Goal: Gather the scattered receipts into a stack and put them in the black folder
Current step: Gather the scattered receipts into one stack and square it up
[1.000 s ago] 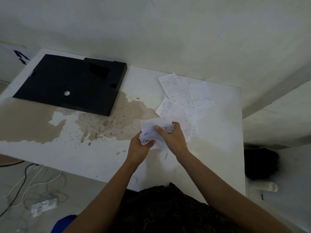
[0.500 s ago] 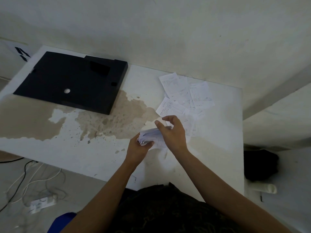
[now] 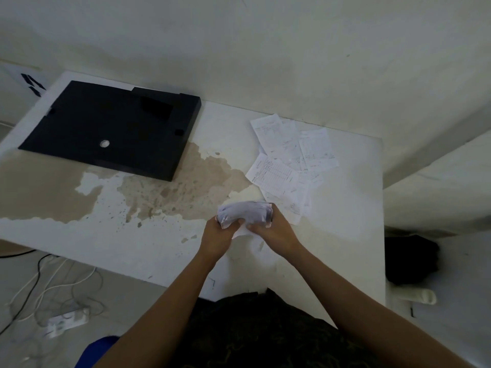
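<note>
While our left hand (image 3: 216, 236) and right hand (image 3: 276, 231) clamp the crumpled white receipt bundle (image 3: 244, 213), loose white paper receipts (image 3: 289, 160) lie just beyond it, nearer our right.

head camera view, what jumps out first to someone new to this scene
Both hands, left hand and right hand, clutch a crumpled bundle of receipts at the table's near middle. The closed black folder lies flat at the far left. More loose receipts overlap on the far right, beside a large brown stain.
</note>
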`<action>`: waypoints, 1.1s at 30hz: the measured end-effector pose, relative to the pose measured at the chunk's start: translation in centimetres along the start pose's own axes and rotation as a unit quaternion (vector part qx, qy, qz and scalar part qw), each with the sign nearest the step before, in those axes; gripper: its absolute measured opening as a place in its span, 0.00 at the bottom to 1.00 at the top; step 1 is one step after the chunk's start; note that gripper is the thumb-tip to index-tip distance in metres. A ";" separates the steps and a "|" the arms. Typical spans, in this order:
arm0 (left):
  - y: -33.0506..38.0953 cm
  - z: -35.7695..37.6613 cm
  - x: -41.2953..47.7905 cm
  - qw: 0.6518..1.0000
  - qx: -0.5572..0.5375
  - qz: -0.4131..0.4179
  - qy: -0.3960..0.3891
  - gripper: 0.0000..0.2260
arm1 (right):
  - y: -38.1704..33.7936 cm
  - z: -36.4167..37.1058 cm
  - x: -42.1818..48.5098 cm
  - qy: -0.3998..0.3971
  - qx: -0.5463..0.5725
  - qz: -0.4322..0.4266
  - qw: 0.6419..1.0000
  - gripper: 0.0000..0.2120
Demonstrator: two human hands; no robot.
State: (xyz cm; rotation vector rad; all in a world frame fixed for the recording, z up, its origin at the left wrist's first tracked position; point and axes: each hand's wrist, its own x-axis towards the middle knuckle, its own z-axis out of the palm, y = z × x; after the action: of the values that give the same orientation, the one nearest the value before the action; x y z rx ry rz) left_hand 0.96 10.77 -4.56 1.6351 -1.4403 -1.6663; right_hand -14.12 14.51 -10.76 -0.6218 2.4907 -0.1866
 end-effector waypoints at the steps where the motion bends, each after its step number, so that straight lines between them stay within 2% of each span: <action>1: -0.1 0.0 0.1 1.000 0.017 -0.001 0.004 0.11 | 1.6 -1.6 -1.4 -0.126 0.101 -0.111 0.981 0.11; 2: -0.1 0.0 0.3 1.000 0.022 -0.002 0.015 0.11 | 1.2 -2.5 -2.5 -0.188 0.175 -0.202 0.945 0.12; 6: 0.8 -0.2 0.6 0.997 -0.042 -0.017 0.061 0.10 | -0.1 -6.4 -4.6 -0.169 0.257 -0.200 0.930 0.13; 10: 1.7 -0.1 0.8 0.983 -0.151 -0.067 0.073 0.13 | -1.2 -7.3 -5.5 -0.228 0.244 -0.224 0.916 0.15; 15: 1.9 -0.7 1.0 0.944 -0.312 -0.107 -0.029 0.19 | -1.3 -8.5 -5.5 -0.228 0.235 -0.265 0.907 0.14; 17: 2.3 -0.8 1.0 0.953 -0.290 -0.086 -0.033 0.17 | -1.0 -8.7 -4.9 -0.210 0.243 -0.269 0.908 0.13; 21: 3.1 -1.5 1.2 0.987 -0.156 -0.019 0.011 0.11 | -0.4 -8.7 -4.2 -0.195 0.195 -0.267 0.923 0.13; 23: 3.5 -1.3 0.6 0.995 -0.090 0.031 0.014 0.11 | -0.8 -8.5 -4.4 -0.195 0.250 -0.240 0.918 0.13; 25: 3.8 -0.6 -0.1 0.996 -0.066 0.067 0.002 0.13 | -1.5 -8.1 -4.9 -0.162 0.340 -0.220 0.900 0.16; 29: 4.0 -1.0 -1.4 0.987 -0.072 0.147 0.009 0.14 | -2.0 -7.4 -5.8 -0.087 0.419 -0.273 0.861 0.19; 31: 4.1 -2.2 -1.9 0.986 -0.070 0.154 0.006 0.14 | -1.6 -7.0 -6.2 -0.077 0.418 -0.289 0.858 0.17; 32: 3.1 -1.6 -1.3 0.991 -0.048 0.119 0.031 0.13 | -1.3 -7.0 -6.7 -0.073 0.412 -0.299 0.857 0.15; 33: 1.3 -2.5 -0.4 0.994 0.011 0.105 0.015 0.11 | -1.2 -6.5 -6.5 -0.072 0.403 -0.294 0.863 0.16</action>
State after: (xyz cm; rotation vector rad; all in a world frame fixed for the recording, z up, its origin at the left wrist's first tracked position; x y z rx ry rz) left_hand 2.80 9.69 -2.73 1.4575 -1.5625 -1.5087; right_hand -12.44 16.47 -1.86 -0.9329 1.7484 -1.2766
